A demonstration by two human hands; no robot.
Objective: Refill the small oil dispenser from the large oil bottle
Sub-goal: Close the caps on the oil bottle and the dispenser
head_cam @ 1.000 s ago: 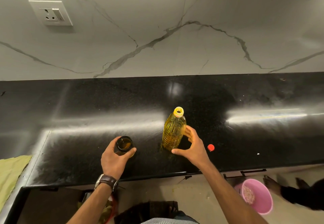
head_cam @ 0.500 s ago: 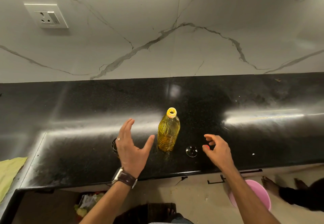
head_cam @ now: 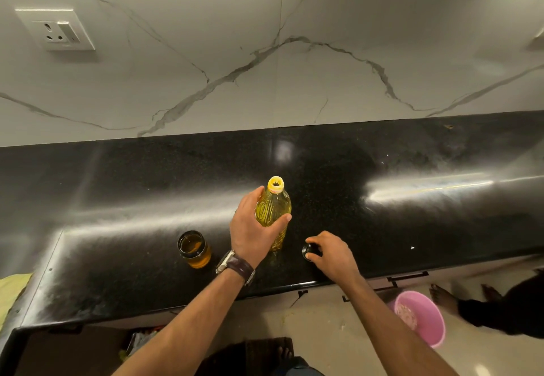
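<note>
The large oil bottle (head_cam: 276, 203) stands upright on the black counter (head_cam: 117, 199), uncapped, with yellow oil inside. My left hand (head_cam: 253, 229) is wrapped around its body from the left. The small oil dispenser (head_cam: 195, 248), a short dark-rimmed glass jar with amber oil in it, stands open to the left of my wrist, apart from the hand. My right hand (head_cam: 331, 253) rests on the counter to the right of the bottle, its fingers closed around a small dark round lid (head_cam: 310, 251). The bottle's red cap is not visible.
A yellow-green cloth (head_cam: 11, 290) lies at the counter's left end. Below the counter's front edge, a pink bucket (head_cam: 424, 319) stands on the floor, next to another person's bare feet (head_cam: 441, 297). A wall socket (head_cam: 56, 29) is at upper left.
My left hand left the small dispenser, rose and took hold of the large bottle. My right hand let go of the bottle, moved right and closed on the dark lid.
</note>
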